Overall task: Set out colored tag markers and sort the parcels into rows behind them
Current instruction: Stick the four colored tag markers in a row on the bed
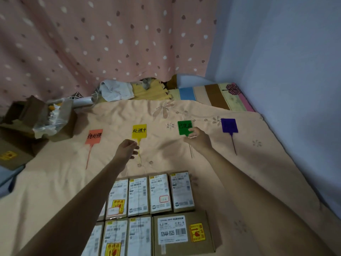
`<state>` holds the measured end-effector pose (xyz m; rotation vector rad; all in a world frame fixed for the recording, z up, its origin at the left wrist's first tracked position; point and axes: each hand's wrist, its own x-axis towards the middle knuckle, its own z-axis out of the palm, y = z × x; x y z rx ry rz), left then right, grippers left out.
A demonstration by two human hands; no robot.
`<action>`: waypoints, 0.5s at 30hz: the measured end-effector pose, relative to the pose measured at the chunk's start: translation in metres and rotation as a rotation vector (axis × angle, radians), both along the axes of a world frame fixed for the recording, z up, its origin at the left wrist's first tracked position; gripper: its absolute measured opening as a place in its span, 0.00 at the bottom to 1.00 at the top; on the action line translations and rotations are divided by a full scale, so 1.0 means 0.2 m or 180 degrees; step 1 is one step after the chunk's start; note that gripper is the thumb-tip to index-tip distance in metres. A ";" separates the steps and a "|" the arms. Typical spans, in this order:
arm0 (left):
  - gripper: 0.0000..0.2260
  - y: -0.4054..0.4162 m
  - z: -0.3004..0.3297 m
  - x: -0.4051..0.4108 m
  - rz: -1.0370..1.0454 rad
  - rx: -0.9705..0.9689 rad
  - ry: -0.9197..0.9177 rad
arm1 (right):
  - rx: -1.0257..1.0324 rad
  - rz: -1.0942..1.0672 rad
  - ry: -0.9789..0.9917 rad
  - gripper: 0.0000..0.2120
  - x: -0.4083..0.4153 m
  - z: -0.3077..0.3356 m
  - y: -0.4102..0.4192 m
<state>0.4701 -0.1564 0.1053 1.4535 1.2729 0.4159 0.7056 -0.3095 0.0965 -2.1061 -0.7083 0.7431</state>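
Observation:
Four flat tag markers with thin tails lie in a row on the peach bedsheet [258, 172]: an orange tag [94, 136], a yellow tag [139, 131], a green tag [183, 127] and a purple tag [229, 125]. My left hand [127, 149] pinches the yellow tag's tail just below its head. My right hand [198, 138] grips the lower right corner of the green tag. Several brown cardboard parcels [160, 193] with white labels lie packed together near me, between my forearms; a larger parcel [182, 233] sits at the front right.
An open cardboard box [42, 121] with plastic wrap stands at the left edge, another brown box [13, 154] below it. A spotted pink curtain [110, 43] hangs behind, a pale wall [295, 71] on the right. Crumpled cloth [116, 90] and a striped mat [212, 95] lie at the back.

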 end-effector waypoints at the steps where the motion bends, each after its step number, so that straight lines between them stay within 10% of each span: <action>1: 0.04 0.02 0.01 -0.09 -0.0023 0.0029 -0.0018 | 0.0016 0.0024 -0.0026 0.27 -0.11 0.02 0.03; 15: 0.04 0.34 0.12 -1.29 -0.0076 -0.0023 -0.0206 | -0.0114 0.0065 -0.0214 0.20 -1.38 0.15 0.31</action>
